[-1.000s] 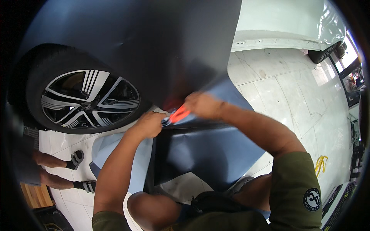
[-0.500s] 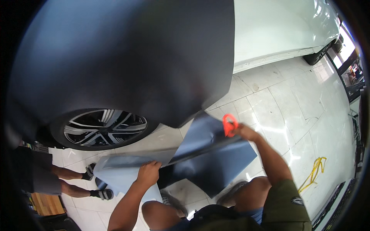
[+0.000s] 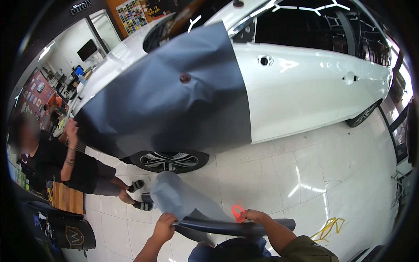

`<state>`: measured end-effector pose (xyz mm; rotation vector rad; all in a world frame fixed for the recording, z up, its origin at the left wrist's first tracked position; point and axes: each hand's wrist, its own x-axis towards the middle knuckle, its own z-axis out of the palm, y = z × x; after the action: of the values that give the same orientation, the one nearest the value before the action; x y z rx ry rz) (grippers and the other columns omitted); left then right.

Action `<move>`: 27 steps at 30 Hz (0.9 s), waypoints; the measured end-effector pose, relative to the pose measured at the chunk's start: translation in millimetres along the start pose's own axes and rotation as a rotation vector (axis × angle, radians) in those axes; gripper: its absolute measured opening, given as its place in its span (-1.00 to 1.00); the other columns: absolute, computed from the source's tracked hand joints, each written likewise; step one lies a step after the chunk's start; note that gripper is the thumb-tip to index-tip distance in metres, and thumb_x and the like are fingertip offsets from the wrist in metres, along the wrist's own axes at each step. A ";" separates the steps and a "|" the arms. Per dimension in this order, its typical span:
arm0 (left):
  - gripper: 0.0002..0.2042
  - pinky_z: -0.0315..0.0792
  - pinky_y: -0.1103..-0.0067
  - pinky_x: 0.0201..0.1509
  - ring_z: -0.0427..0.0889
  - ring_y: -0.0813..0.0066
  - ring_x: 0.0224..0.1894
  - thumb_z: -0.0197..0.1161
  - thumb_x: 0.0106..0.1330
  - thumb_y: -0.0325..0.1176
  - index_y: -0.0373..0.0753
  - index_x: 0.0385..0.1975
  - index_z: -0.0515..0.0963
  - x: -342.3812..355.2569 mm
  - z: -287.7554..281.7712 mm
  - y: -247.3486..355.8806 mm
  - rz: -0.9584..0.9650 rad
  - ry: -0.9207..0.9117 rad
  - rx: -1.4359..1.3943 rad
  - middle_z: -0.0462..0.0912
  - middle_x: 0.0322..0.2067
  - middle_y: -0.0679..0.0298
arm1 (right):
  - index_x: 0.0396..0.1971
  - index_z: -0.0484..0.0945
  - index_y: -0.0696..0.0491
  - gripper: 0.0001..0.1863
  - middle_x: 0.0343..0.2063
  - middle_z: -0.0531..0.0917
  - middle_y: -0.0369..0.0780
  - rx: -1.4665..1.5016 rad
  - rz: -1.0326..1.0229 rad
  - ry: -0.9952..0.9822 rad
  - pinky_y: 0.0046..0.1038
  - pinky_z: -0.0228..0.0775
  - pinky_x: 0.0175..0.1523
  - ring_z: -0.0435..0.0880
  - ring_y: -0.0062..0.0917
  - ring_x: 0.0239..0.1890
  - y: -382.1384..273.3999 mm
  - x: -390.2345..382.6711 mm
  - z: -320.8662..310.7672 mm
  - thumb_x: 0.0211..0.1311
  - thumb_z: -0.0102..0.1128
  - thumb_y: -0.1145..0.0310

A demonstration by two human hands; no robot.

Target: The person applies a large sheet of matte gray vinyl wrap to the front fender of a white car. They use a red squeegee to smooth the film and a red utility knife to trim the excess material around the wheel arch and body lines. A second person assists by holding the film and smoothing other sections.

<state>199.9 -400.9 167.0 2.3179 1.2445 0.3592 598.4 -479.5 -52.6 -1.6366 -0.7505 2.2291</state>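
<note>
My left hand (image 3: 165, 228) grips the edge of a loose sheet of dark blue-grey vinyl film (image 3: 209, 225), where its pale backing paper (image 3: 174, 192) begins. The film is gathered into a long, narrow curl across my lap. Over that curl, my right hand (image 3: 256, 216) is closed around an orange loop-shaped tool (image 3: 238, 213); the tool's exact kind is unclear. Whether the right fingers also grip the film is hard to see. Ahead, a matching film (image 3: 174, 100) with wrinkles covers the front fender of a white car (image 3: 301, 91).
A co-worker (image 3: 83, 161) in dark clothes stands at the left, one hand raised near the car's front. The front wheel (image 3: 170, 161) lies just beyond the backing paper. Yellow strapping (image 3: 328, 229) rests on the tiled floor (image 3: 279, 174) at right. A wooden cabinet (image 3: 67, 197) stands at left.
My view has tilted up, bringing more of the car and the co-worker into sight. The film, spread wide below me before, is now drawn into a narrow curl close to my body.
</note>
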 end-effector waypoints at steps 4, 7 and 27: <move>-0.69 0.39 0.21 0.21 0.58 -0.02 -0.09 0.06 -0.21 -0.74 -0.33 -0.40 0.51 -50.4 -74.7 43.9 0.013 0.276 -0.072 0.58 -0.34 0.03 | -0.13 0.60 0.03 -0.59 -0.22 0.61 -0.31 -0.174 0.064 -0.141 -0.40 0.26 -0.01 0.48 -0.57 -0.17 -16.7 -80.8 43.0 0.18 0.13 0.03; -0.73 0.38 0.27 0.21 0.60 0.02 -0.09 -0.03 -0.20 -0.74 -0.37 -0.46 0.49 -80.2 -109.3 65.0 0.006 0.425 -0.201 0.59 -0.37 0.04 | -0.05 0.58 0.02 -0.55 -0.23 0.60 -0.30 -0.301 0.025 -0.123 -0.45 0.31 -0.05 0.47 -0.59 -0.22 -35.7 -142.3 88.0 0.25 0.07 0.00; -0.84 0.34 0.25 0.18 0.58 0.06 0.00 -0.03 0.19 -0.45 -0.39 -0.50 0.45 -253.0 -146.7 83.2 0.053 0.509 -0.441 0.59 -0.32 0.04 | -0.12 0.61 0.05 -0.49 -0.26 0.66 -0.13 -0.494 0.146 0.140 -0.32 0.43 -0.18 0.65 -0.37 -0.26 182.6 -185.2 175.0 0.06 0.18 -0.04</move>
<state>54.3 -608.7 334.6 1.9344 1.1696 1.1719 507.9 -767.0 33.7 -2.1040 -1.2536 2.1017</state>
